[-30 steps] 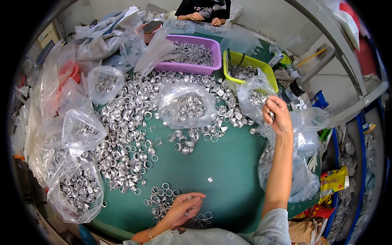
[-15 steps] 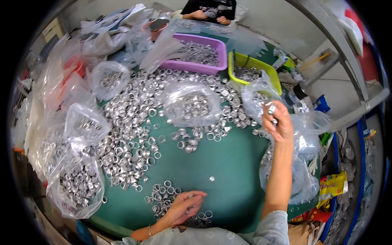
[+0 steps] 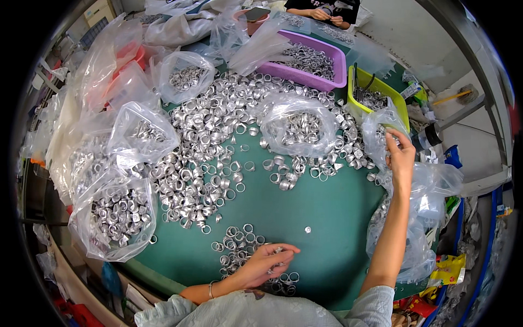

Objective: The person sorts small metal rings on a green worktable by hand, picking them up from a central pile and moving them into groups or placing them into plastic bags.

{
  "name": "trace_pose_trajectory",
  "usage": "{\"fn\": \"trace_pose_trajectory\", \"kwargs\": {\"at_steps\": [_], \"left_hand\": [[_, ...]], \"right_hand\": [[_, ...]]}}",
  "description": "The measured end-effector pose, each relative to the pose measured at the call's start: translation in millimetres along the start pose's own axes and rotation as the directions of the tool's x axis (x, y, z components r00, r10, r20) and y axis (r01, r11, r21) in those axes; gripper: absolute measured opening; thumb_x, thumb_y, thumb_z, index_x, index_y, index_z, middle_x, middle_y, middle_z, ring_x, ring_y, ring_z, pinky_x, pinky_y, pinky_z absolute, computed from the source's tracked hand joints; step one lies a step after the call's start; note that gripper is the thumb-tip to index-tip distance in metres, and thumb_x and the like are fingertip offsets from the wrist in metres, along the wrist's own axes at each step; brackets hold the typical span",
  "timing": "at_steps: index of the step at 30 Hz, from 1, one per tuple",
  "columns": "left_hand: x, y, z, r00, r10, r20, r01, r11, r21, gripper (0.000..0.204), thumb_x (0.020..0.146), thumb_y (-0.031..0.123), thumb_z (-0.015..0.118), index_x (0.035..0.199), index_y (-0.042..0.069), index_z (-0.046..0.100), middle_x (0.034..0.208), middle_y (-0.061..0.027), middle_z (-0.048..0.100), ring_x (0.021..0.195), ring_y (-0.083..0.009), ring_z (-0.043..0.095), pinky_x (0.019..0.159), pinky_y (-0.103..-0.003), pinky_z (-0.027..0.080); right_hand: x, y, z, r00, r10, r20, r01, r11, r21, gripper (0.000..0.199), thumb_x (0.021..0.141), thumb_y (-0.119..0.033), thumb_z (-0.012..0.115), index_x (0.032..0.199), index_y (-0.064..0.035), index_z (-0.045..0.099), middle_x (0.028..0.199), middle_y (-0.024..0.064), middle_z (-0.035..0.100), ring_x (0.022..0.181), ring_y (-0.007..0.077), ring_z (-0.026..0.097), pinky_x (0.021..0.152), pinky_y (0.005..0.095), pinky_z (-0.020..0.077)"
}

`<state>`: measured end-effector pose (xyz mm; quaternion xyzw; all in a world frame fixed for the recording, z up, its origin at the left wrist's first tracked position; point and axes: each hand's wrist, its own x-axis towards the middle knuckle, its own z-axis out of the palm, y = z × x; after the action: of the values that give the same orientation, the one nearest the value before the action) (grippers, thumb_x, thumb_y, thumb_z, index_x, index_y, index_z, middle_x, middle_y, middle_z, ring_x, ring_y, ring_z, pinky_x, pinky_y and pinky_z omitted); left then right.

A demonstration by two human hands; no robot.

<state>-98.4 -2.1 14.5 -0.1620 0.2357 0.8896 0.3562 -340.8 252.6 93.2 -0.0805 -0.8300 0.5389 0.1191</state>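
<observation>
My left hand (image 3: 271, 265) is low over the green table (image 3: 327, 207), fingers curled around a few silver metal rings that show between them. A small heap of rings (image 3: 234, 245) lies beside and under it. My right hand (image 3: 400, 155) reaches far right to the mouth of a clear plastic bag (image 3: 376, 128) with rings inside. Its fingers are apart, and I see nothing held in them. A single small silver piece (image 3: 308, 230) rests on the table between my hands.
A large ring pile (image 3: 190, 163) spreads across the left and back. Ring-filled clear bags (image 3: 121, 215) stand around it. Behind are a purple basin (image 3: 340, 68) and a yellow-green basin (image 3: 400, 109). Another person's hands (image 3: 329, 17) work at the far edge.
The view has shifted, so the table appears farther right and higher. My right hand's fingers have opened at the bag, and the rings they held are gone from them. My left hand stays curled.
</observation>
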Motion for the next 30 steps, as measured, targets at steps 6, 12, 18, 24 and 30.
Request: {"fn": "trace_pose_trajectory", "kwargs": {"at_steps": [6, 12, 18, 24, 30], "left_hand": [[1, -2, -3, 0.999, 0.025, 0.025, -0.024, 1.000, -0.018, 0.022, 0.087, 0.011, 0.052, 0.105, -0.002, 0.053, 0.066, 0.0027, 0.040, 0.052, -0.0044, 0.034, 0.041, -0.017, 0.026], [-1, 0, -2, 1.000, 0.007, 0.004, -0.007, 1.000, -0.029, 0.021, 0.087, 0.011, 0.052, 0.104, -0.001, 0.053, 0.063, 0.0028, 0.040, 0.051, -0.0042, 0.034, 0.040, -0.018, 0.025], [-1, 1, -3, 1.000, 0.003, -0.007, -0.003, 0.999, -0.035, 0.018, 0.087, 0.010, 0.051, 0.101, 0.000, 0.054, 0.062, 0.0018, 0.041, 0.049, -0.0047, 0.034, 0.041, -0.018, 0.026], [-1, 2, -1, 1.000, -0.008, -0.014, 0.007, 0.998, -0.057, 0.016, 0.087, 0.010, 0.051, 0.100, 0.000, 0.055, 0.062, 0.0014, 0.041, 0.049, -0.0050, 0.035, 0.041, -0.018, 0.027], [0, 1, -3, 1.000, -0.007, -0.015, 0.006, 0.998, -0.066, 0.016, 0.087, 0.010, 0.051, 0.100, 0.001, 0.055, 0.063, 0.0013, 0.041, 0.049, -0.0051, 0.034, 0.041, -0.018, 0.026]], "right_hand": [[-42, -32, 49, 0.845, 0.109, 0.523, -0.406, 0.768, 0.496, 0.013, 0.085, -0.019, 0.056, 0.086, -0.0056, 0.056, 0.059, 0.0005, 0.050, 0.037, 0.0068, 0.040, 0.031, 0.0193, 0.0230], [-74, -13, 95, 0.442, 0.240, 0.865, -0.880, -0.071, 0.469, 0.023, 0.088, -0.016, 0.043, 0.103, 0.0006, 0.048, 0.086, 0.0135, 0.051, 0.066, 0.0173, 0.047, 0.048, 0.0241, 0.0362], [-88, -23, 104, 0.510, 0.172, 0.843, -0.840, -0.109, 0.531, 0.039, 0.080, -0.007, 0.039, 0.119, 0.0017, 0.041, 0.105, 0.0196, 0.049, 0.088, 0.0256, 0.048, 0.071, 0.0319, 0.0418], [-103, -23, 102, 0.492, -0.009, 0.871, -0.850, -0.222, 0.478, 0.045, 0.082, -0.007, 0.039, 0.126, -0.0004, 0.037, 0.111, 0.0202, 0.049, 0.092, 0.0275, 0.051, 0.075, 0.0355, 0.0452], [-125, -38, 101, 0.534, -0.072, 0.842, -0.844, 0.010, 0.536, 0.048, 0.085, -0.015, 0.037, 0.130, 0.0016, 0.030, 0.117, 0.0198, 0.047, 0.095, 0.0291, 0.053, 0.076, 0.0375, 0.0473]]}}
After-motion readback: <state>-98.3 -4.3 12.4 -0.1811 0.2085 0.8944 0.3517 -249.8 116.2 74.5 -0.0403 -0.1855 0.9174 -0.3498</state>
